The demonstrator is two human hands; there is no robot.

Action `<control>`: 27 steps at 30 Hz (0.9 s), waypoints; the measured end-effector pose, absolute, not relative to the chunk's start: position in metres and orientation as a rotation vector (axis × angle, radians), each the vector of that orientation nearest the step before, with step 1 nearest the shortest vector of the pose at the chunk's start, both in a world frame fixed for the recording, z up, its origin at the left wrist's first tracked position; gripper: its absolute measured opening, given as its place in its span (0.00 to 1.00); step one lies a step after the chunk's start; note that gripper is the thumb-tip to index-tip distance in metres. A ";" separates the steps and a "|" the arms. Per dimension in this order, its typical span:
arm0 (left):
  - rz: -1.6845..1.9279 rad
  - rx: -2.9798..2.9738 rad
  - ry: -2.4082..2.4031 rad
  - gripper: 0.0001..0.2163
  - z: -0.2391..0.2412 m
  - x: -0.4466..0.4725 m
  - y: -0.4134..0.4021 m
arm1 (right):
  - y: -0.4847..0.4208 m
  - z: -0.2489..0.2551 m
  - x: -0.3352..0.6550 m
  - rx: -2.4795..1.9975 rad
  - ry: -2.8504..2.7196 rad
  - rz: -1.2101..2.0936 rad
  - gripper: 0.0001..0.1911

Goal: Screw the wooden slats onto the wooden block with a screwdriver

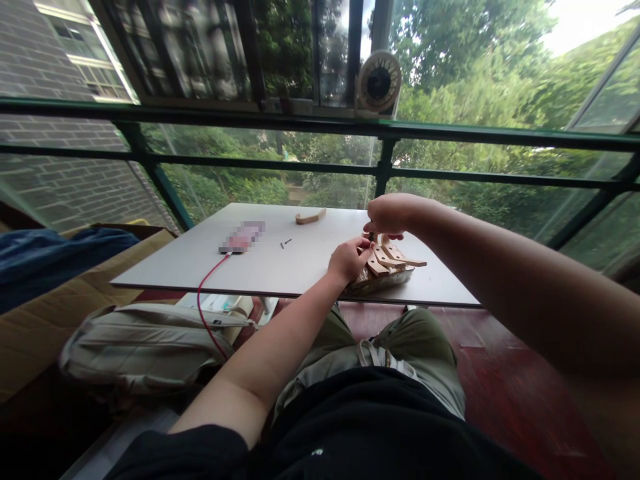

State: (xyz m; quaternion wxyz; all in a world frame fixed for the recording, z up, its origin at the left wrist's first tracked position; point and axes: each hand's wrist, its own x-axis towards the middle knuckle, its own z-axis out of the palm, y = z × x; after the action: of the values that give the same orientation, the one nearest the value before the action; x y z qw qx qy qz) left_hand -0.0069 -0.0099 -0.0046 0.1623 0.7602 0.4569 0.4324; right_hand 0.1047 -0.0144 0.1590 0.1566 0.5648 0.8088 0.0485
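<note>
A stack of flat curved wooden pieces (387, 259) lies on a clear plastic bag near the front right of a white board table (260, 267). My left hand (349, 259) is closed on the left side of the wooden pieces. My right hand (387, 215) hovers just above them, its fingers pinched on a small dark item I cannot make out. One more curved wooden piece (311, 217) lies alone at the far middle of the table. Two small dark screws (285, 244) rest near the table's middle.
A pink blurred phone (242, 237) with a red cable (207, 300) lies left of centre. A grey backpack (145, 343) and a cardboard box (60, 300) with blue cloth (50, 257) sit at the left. A green railing (380, 160) and window stand behind the table.
</note>
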 end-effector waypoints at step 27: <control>1.224 2.179 1.364 0.11 0.002 -0.006 -0.015 | -0.030 0.146 0.117 1.408 2.592 0.454 0.15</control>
State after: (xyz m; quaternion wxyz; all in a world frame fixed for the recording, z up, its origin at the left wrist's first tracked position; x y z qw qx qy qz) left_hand -0.0059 -0.0153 0.0015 0.1465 0.7571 0.4738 0.4252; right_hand 0.1165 -0.0299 0.1463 0.0785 0.4704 0.8658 0.1516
